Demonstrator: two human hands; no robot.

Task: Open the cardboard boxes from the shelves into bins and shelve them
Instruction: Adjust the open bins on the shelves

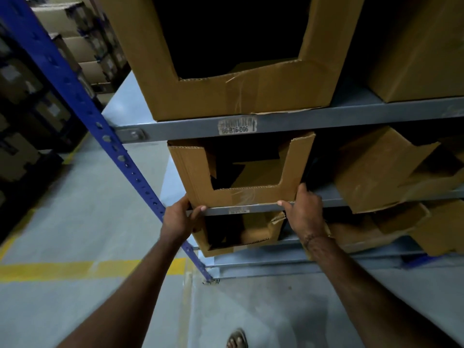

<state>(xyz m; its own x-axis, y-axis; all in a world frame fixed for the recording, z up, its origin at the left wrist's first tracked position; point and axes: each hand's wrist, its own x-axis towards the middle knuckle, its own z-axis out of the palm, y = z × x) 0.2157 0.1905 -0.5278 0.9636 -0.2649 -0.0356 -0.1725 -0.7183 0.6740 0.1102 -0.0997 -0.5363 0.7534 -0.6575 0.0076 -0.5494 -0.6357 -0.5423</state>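
**Both hands on a cut-open box at the middle shelf**

At the middle grey metal shelf of the rack, seen from the head camera, a brown cardboard box with a square window cut into its front sits at the shelf's front edge, just right of the blue perforated steel upright. The left hand grips the box's lower left corner, fingers curled under its bottom edge at the shelf lip. The right hand grips the lower right corner, thumb along the bottom edge and fingers wrapped round the side. Through the window the inside is mostly dark; loose brown cardboard pieces show there, and nothing else can be made out.

On the upper grey shelf with a barcode label reading R16-D06 stands a larger brown cardboard bin with a wide front opening; its inside is black, with a strip of cardboard showing at the bottom. Beside it on the right stands a closed brown cardboard carton.

Below the held box, a smaller cut-open brown box rests on the lower shelf, its inside dark. To the right, crumpled torn brown boxes lie tilted on the middle and lower shelves.

A yellow painted floor line crosses the grey concrete floor, and a sandalled foot shows at the bottom edge.
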